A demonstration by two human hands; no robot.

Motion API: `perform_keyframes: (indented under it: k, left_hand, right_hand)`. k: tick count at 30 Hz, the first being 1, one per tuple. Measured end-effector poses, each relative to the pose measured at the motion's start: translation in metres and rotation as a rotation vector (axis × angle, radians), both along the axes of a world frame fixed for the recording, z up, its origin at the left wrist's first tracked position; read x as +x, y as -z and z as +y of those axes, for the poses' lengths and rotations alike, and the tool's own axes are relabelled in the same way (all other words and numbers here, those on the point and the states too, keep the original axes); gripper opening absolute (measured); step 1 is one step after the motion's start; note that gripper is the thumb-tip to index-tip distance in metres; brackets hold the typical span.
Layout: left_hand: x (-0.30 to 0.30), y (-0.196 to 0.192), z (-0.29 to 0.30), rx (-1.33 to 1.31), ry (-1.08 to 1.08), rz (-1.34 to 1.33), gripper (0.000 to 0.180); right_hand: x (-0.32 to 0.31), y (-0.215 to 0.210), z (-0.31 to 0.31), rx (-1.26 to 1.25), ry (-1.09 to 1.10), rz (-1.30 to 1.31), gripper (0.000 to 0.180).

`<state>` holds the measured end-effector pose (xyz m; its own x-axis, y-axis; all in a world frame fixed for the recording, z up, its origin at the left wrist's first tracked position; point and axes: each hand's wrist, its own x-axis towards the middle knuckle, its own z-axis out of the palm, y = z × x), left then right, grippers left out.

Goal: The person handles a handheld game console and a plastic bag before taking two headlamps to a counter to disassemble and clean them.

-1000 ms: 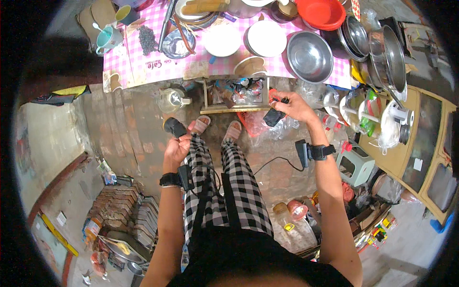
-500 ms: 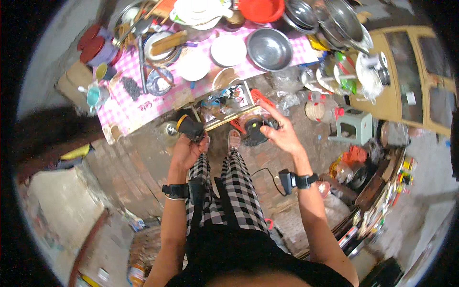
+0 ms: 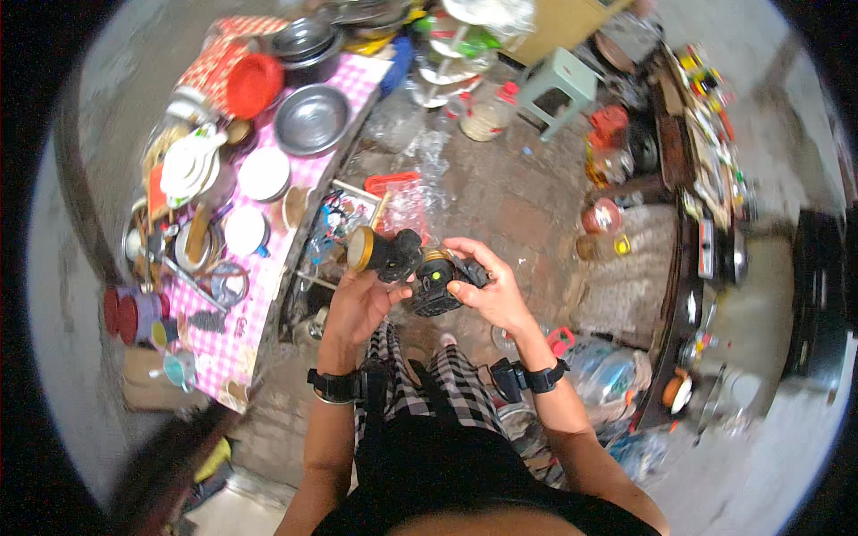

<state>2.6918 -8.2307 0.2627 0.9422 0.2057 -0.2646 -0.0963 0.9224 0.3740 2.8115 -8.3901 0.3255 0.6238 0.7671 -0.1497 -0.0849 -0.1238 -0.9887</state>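
Observation:
In front of my waist, both hands are raised over the floor. My left hand (image 3: 362, 305) grips a black headlamp (image 3: 390, 256) with a gold rim, its round end tipped up and to the left. Close on the right, my right hand (image 3: 493, 290) has its fingers and thumb around a second black headlamp (image 3: 436, 288), which has a gold ring and a small yellow-green spot. The two lamps are side by side; I cannot tell whether they touch. Black straps or parts bunch below the right one. Motion smears their finer details.
An open drawer (image 3: 344, 214) of small items juts from the table with a pink checked cloth (image 3: 234, 338), where bowls and pots stand. A red basket (image 3: 398, 192), a plastic jug (image 3: 490, 116) and a pale green stool (image 3: 561, 82) are beyond. A cluttered shelf (image 3: 670, 295) runs along the right.
My view has turned to the right, so the table has swung to the left. My hands have come closer together, bringing the two headlamps side by side.

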Motion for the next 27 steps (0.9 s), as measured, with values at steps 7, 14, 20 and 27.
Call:
perform_keyframes:
  k: [7, 14, 20, 27]
  left_hand:
    - [0.025, -0.024, -0.086, 0.023, 0.287, -0.086, 0.038]
    - [0.004, -0.026, -0.236, 0.256, 0.582, -0.138, 0.049]
    - [-0.035, -0.031, -0.358, 0.061, 0.944, -0.210, 0.056]
    - [-0.079, -0.049, -0.480, 0.169, 1.323, -0.285, 0.052]
  right_hand:
    - [-0.044, -0.007, -0.109, -0.032, 0.363, -0.172, 0.043]
    - [-0.129, 0.002, -0.245, -0.024, 0.816, -0.291, 0.037]
    - [-0.225, 0.005, -0.348, 0.098, 1.183, -0.267, 0.036]
    - [-0.307, 0.013, -0.432, 0.044, 1.596, -0.484, 0.029]
